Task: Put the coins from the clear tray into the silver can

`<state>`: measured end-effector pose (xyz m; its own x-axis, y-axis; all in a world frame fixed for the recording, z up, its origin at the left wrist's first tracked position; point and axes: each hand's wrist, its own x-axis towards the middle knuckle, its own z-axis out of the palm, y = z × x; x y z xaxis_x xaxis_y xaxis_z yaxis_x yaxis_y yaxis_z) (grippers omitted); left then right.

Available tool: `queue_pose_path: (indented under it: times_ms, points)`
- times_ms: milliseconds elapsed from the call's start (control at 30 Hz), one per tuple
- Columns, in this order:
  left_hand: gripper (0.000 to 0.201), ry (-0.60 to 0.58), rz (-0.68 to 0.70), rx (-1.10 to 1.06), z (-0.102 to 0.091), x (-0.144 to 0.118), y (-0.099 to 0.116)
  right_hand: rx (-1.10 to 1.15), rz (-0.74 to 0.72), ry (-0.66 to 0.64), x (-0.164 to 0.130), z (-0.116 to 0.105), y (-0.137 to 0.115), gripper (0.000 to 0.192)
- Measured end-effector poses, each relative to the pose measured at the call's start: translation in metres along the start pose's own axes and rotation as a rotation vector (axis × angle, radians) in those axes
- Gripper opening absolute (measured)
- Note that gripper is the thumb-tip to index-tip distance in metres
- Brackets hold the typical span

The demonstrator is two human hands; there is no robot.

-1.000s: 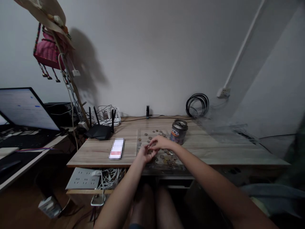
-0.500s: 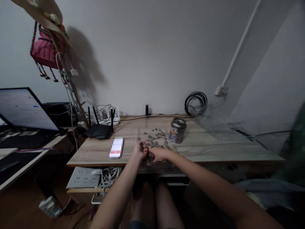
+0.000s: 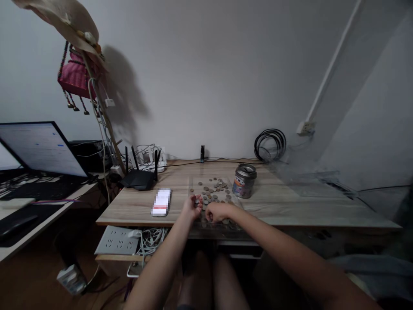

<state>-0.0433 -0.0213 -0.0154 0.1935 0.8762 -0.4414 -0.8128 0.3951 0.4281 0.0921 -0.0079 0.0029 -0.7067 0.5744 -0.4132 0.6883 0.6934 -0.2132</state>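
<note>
- Left hand (image 3: pixel 194 207) and right hand (image 3: pixel 219 212) now apart by a small gap; 1.0 s ago their fingers met above the coins (image 3: pixel 206 188). Half a second ago they were closer than now. View has shifted slightly too.
- Left grip: lower centre of frame, fingers curled upward in a loose cup. Can't tell if it holds a coin.
- Right grip: just right of the left one, fingers bunched and curled down over the near coins. Can't tell if anything's pinched.
- Coins: loose scatter around centre of frame, some behind the hands, more by the right wrist near the table's front edge. They lie on a clear plastic sheet (image 3: pixel 193 183) on the wood-grain table (image 3: pixel 290 211).
- Power strip (image 3: pixel 118 241): lower left, below table level, bundled white cables beside it.
- Phone (image 3: pixel 161 202): flat on table, left of the hands, screen lit.
- Printed can (image 3: pixel 244 183): upright, right of the coins, well clear of both hands.
- Black router (image 3: pixel 138 179): left of centre, behind the phone, antennas up.
- Small black bottle (image 3: pixel 202 153): upright at table's back, mid-frame.
- Black cable coil (image 3: pixel 283 144): right of centre, against the wall.
- Pink bag (image 3: pixel 77 79): hanging upper left, under a straw hat (image 3: pixel 77 21).
</note>
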Motion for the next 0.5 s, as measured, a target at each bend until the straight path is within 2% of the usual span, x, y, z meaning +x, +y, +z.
queue_pose_path:
  times_ms: [167,267,367,500]
  points:
    - [0.014,0.019,-0.002,-0.015,0.001,0.002,-0.002,0.007,0.098,-0.088,-0.012,0.004,0.019,0.026]
    - [0.013,0.031,-0.011,-0.027,0.003,0.006,-0.005,0.044,0.103,-0.068,-0.022,0.010,0.030,0.025]
    - [0.011,0.047,-0.014,-0.046,0.005,0.011,-0.011,0.130,0.151,0.057,-0.026,0.012,0.040,0.018]
    - [0.013,0.058,-0.046,-0.039,0.009,0.018,-0.026,0.380,0.259,0.360,-0.021,-0.001,0.048,0.015]
